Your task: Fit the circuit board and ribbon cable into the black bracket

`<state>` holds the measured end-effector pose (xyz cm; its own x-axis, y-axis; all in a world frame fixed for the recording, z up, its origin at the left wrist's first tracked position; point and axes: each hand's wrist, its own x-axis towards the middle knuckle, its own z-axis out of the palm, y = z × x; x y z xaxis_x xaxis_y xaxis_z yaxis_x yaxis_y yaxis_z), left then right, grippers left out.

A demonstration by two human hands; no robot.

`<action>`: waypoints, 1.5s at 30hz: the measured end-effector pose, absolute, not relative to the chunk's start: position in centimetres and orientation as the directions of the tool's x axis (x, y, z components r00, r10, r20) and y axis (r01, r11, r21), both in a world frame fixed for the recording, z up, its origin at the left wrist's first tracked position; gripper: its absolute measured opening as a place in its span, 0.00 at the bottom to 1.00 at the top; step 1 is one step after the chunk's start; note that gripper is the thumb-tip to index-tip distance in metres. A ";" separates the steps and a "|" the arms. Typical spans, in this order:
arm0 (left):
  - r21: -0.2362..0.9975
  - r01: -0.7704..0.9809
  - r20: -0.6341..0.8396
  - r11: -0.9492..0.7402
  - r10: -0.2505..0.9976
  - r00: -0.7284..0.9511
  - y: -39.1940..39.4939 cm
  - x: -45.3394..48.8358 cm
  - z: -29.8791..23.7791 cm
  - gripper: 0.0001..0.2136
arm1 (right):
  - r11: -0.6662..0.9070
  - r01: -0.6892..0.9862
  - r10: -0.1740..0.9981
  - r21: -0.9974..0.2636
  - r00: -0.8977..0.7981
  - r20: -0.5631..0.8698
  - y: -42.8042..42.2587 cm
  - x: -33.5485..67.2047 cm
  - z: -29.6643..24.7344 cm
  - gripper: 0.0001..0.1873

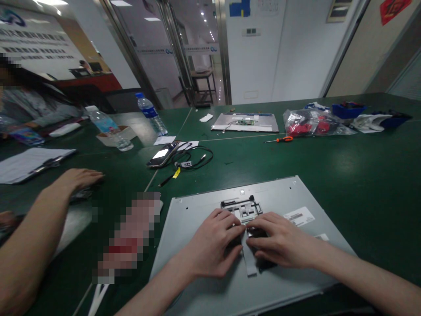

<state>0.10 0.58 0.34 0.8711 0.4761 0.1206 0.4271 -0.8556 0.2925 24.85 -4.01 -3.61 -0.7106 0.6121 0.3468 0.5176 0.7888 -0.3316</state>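
Note:
A flat grey metal panel, like the back of a display, lies on the table in front of me. Down its middle runs a narrow silver strip, with a black part beside it, mostly under my right hand. My left hand rests on the panel with curled fingers, its fingertips at the strip's upper end. From the other side my right hand bends its fingers down to the same spot. What is between the fingertips is hidden. Just beyond them sits a cut-out metal bracket.
Another person's arm reaches in at left, near a blurred-out card. Farther back are a phone, black cable, bottles, an orange screwdriver, a second panel and a plastic bag.

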 end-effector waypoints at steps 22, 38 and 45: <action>0.279 0.451 0.161 -0.848 0.505 0.848 0.7 0.0 -0.9 0.10 | 0.763 0.562 0.633 -0.319 -0.553 0.542 -3.9 24.9 -3.7 0.09; 0.289 0.424 0.196 -0.858 0.487 0.851 0.7 0.1 -0.3 0.10 | 0.616 0.650 0.788 -0.445 -0.497 0.365 -3.7 25.1 -3.7 0.08; 0.273 0.442 0.186 -0.855 0.497 0.847 0.7 0.0 -0.5 0.09 | 0.615 0.654 0.788 -0.440 -0.507 0.349 -3.6 25.0 -3.9 0.08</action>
<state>0.02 0.73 -0.52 0.8475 0.4973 0.1857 0.4418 -0.8547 0.2727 25.02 -3.57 -3.89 -0.5069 0.7881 0.3492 0.6540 0.6155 -0.4399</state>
